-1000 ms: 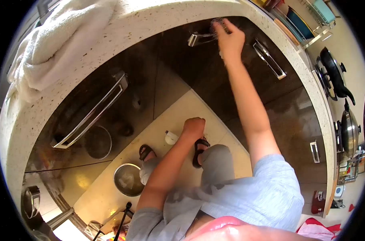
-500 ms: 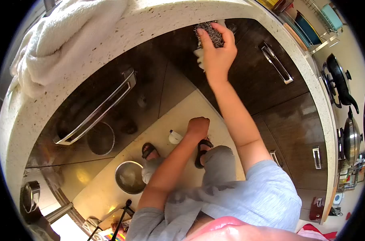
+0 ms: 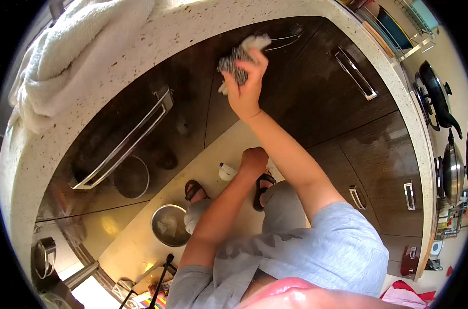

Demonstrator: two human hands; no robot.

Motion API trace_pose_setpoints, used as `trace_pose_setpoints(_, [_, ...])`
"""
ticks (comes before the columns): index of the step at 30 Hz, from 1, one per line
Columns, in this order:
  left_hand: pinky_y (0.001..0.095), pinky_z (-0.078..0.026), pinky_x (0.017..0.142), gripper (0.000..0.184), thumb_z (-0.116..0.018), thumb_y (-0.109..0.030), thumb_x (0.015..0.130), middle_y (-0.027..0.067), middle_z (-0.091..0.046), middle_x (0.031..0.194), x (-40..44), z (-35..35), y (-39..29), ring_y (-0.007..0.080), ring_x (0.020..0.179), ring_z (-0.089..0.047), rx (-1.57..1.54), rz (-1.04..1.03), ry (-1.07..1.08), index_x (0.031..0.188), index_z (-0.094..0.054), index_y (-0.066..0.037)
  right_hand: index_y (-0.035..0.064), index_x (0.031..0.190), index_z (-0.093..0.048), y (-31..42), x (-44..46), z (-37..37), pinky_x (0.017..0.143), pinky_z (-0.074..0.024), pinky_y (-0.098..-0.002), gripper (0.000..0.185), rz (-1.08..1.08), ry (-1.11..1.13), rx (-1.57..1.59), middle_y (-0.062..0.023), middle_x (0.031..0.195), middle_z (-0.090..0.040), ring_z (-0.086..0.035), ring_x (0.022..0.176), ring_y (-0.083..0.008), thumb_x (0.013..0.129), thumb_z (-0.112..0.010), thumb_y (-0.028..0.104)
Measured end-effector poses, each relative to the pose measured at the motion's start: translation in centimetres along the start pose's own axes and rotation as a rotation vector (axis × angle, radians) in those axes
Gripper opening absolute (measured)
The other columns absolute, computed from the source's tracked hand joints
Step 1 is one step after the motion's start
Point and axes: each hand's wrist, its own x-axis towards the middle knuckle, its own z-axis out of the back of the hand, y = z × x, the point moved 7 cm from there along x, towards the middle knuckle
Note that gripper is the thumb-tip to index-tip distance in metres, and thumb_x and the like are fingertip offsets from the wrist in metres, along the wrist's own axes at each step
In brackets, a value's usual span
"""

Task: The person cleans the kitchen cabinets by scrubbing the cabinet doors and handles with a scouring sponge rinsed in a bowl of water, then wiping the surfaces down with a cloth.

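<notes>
My right hand (image 3: 245, 87) is closed on a grey, wiry scouring pad (image 3: 235, 66), pressed to or just in front of the dark cabinet door (image 3: 283, 92). Whitish, ragged material (image 3: 255, 42) shows at the pad's upper and lower edges; whether it is cloth or foam is unclear from the blur. Low down, near my knee, my left hand (image 3: 255, 160) is curled into a fist, with nothing visible in it. Beside that hand, a white bottle (image 3: 226, 172) with a dark cap is on the floor.
A metal basin (image 3: 170, 225) with liquid and something pale inside stands on the floor. Metal handles (image 3: 356, 74) stick out from the cabinets. A speckled countertop (image 3: 187, 28) curves overhead, bearing a white towel (image 3: 74, 51). Pans (image 3: 435, 95) sit at the right.
My right hand has moved left and downward across the cabinet door with the scouring pad, uncovering a handle behind it. My left hand has barely moved.
</notes>
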Motion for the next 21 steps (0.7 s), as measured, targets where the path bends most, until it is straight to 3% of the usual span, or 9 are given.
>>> trace_pose_setpoints(5, [0.0328,-0.052,0.063,0.013,-0.068,-0.013,0.067,0.0089,-0.065,0.079,-1.0,1.6,-0.3,0.0243,0.074,-0.064,-0.005,0.027,-0.045,0.078,-0.065,-0.007,0.005,0.101,-0.047,-8.2,-6.5,1.9,0.093,-0.0346,-0.033,0.032,-0.417,0.071,-0.071,-0.0164,0.117,-0.04,-0.045,0.107,-0.0271,0.076,-0.067,0.006])
trace_pose_setpoints(9, [0.0333,-0.051,0.064,0.012,-0.066,-0.014,0.069,0.0083,-0.065,0.079,-0.8,0.3,-0.5,0.0239,0.073,-0.064,-0.138,0.028,-0.061,0.079,-0.065,-0.007,0.0046,0.102,-0.047,-0.5,-0.5,0.7,0.094,-0.0334,-0.0342,0.034,-0.214,-0.028,0.072,-0.0168,0.118,-0.041,-0.044,0.108,-0.0277,0.075,-0.068,0.004])
trace_pose_setpoints(12, [0.0362,-0.05,0.063,0.014,-0.055,-0.012,0.076,0.0128,-0.064,0.085,-0.6,-0.6,-0.1,0.0277,0.076,-0.063,-0.157,0.037,0.082,0.084,-0.063,-0.003,0.0044,0.104,-0.044,-3.4,-4.1,0.0,0.095,-0.0327,-0.0348,0.038,-0.204,-0.114,0.069,-0.0176,0.119,-0.041,-0.044,0.109,-0.0281,0.074,-0.067,0.003])
trace_pose_setpoints(14, [0.0364,-0.05,0.062,0.015,-0.054,-0.012,0.077,0.0135,-0.064,0.085,-0.8,1.4,0.0,0.0287,0.076,-0.063,-0.07,0.036,0.097,0.084,-0.062,-0.002,0.0049,0.106,-0.042,-7.5,-7.1,0.9,0.093,-0.034,-0.035,0.036,-0.364,-0.07,-0.051,-0.0162,0.117,-0.043,-0.044,0.107,-0.0242,0.079,-0.065,0.008])
trace_pose_setpoints(16, [0.0367,-0.05,0.062,0.016,-0.054,-0.012,0.077,0.0138,-0.064,0.086,-1.2,1.4,-0.4,0.0294,0.077,-0.063,-0.053,0.026,0.117,0.085,-0.062,-0.001,0.0049,0.107,-0.042,-12.7,-8.5,2.0,0.088,-0.0364,-0.0327,0.031,-0.843,-0.117,0.254,-0.0117,0.113,-0.046,-0.045,0.1,-0.0184,0.085,-0.061,0.015])
trace_pose_setpoints(19, [0.0355,-0.051,0.062,0.016,-0.056,-0.014,0.077,0.0125,-0.065,0.087,-1.4,0.4,-0.6,0.0279,0.078,-0.063,-0.061,0.003,0.137,0.086,-0.063,-0.003,0.005,0.112,-0.041,-12.7,-6.0,2.6,0.083,-0.0376,-0.0292,0.032,-1.21,-0.553,0.544,-0.0069,0.11,-0.047,-0.044,0.094,-0.0141,0.088,-0.057,0.02])
trace_pose_setpoints(21, [0.0324,-0.051,0.062,0.014,-0.059,-0.017,0.077,0.0101,-0.066,0.083,-1.1,0.1,-0.7,0.0242,0.075,-0.064,-0.007,0.007,0.153,0.085,-0.064,-0.007,0.0055,0.12,-0.035,-10.4,-3.7,1.7,0.084,-0.0365,-0.0273,0.041,-0.995,-0.524,0.501,-0.0055,0.111,-0.046,-0.043,0.095,-0.0135,0.089,-0.055,0.022])
